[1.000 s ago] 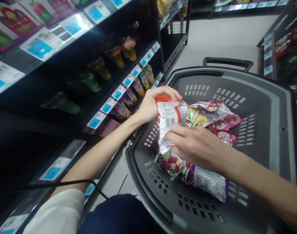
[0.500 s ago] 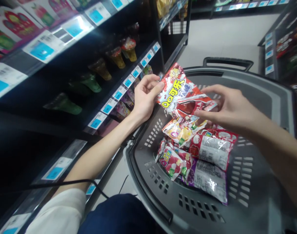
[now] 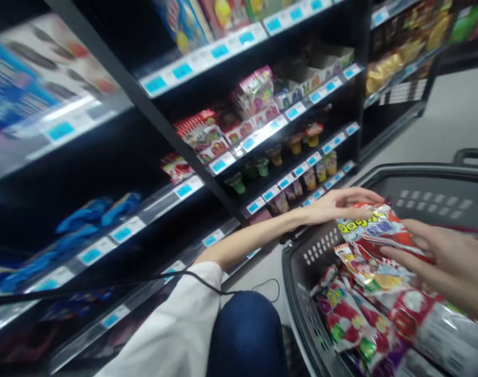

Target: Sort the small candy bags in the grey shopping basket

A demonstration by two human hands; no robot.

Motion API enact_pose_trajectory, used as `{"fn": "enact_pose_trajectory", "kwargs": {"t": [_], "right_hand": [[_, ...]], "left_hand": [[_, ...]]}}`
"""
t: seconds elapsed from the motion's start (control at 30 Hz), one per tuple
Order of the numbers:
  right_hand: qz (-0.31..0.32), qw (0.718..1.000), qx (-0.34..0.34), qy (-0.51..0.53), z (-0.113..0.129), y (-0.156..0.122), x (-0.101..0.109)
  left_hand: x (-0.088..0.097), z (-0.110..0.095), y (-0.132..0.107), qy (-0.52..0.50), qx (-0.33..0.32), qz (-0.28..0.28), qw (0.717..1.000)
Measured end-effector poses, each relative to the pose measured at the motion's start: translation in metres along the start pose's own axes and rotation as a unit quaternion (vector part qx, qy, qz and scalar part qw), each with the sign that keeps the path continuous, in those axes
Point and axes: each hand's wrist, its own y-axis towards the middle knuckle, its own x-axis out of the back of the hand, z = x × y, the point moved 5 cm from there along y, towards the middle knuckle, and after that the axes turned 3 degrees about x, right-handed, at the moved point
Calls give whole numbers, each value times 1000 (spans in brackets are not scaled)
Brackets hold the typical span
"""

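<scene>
Together, the half-curled hands [image 3: 343, 204] [image 3: 448, 254] hold a red packet [image 3: 386, 233] at opposite ends.

head-worn camera | faces forward-down | close above basket [image 3: 438, 183] | shelves [image 3: 152, 115] left

At three o'clock, the glossy red-and-white plastic packet [image 3: 381, 229] bears yellow lettering; at four, the grey plastic basket [image 3: 431, 183] has slotted rows; at six, the cloth-covered knee [image 3: 246, 335] is navy.

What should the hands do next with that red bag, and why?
Perhaps lower the red bag into the gray basket: the left hand and right hand hold it over the other bags lying inside.
</scene>
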Motion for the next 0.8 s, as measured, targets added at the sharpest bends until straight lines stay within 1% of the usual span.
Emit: {"fn": "enact_pose_trajectory", "kwargs": {"t": [0.1, 0.17, 0.23, 0.27, 0.33, 0.4, 0.47, 0.53, 0.6, 0.7, 0.8], "right_hand": [[-9, 999, -51, -2, 10, -2, -8], [-2, 999, -47, 10, 23, -2, -10], [7, 998, -41, 44, 36, -2, -10], [15, 997, -43, 70, 41, -2, -11], [40, 990, -51, 127, 46, -2, -14], [64, 984, -60, 154, 47, -3, -17], [73, 984, -57, 154, 47, -3, -19], [65, 986, -51, 142, 46, -3, -20], [64, 987, -49, 137, 45, -4, -21], [89, 986, -54, 129, 42, -6, -25], [104, 985, -63, 124, 36, -8, -33]], "left_hand": [[-9, -22, -29, 62, 45, 46, 996], [-16, -41, -49, 108, 48, 52, 992], [-18, -57, -68, 143, 42, 23, 989], [-15, -64, -78, 160, 37, -12, 986], [-1, -75, -101, 180, 28, -102, 978], [22, -83, -130, 171, 24, -200, 964], [48, -92, -166, 153, 28, -284, 946], [72, -107, -209, 138, 33, -357, 923], [92, -124, -257, 128, 59, -416, 898], [116, -161, -329, 144, 69, -498, 852], [138, -197, -389, 159, 81, -555, 813]]}}
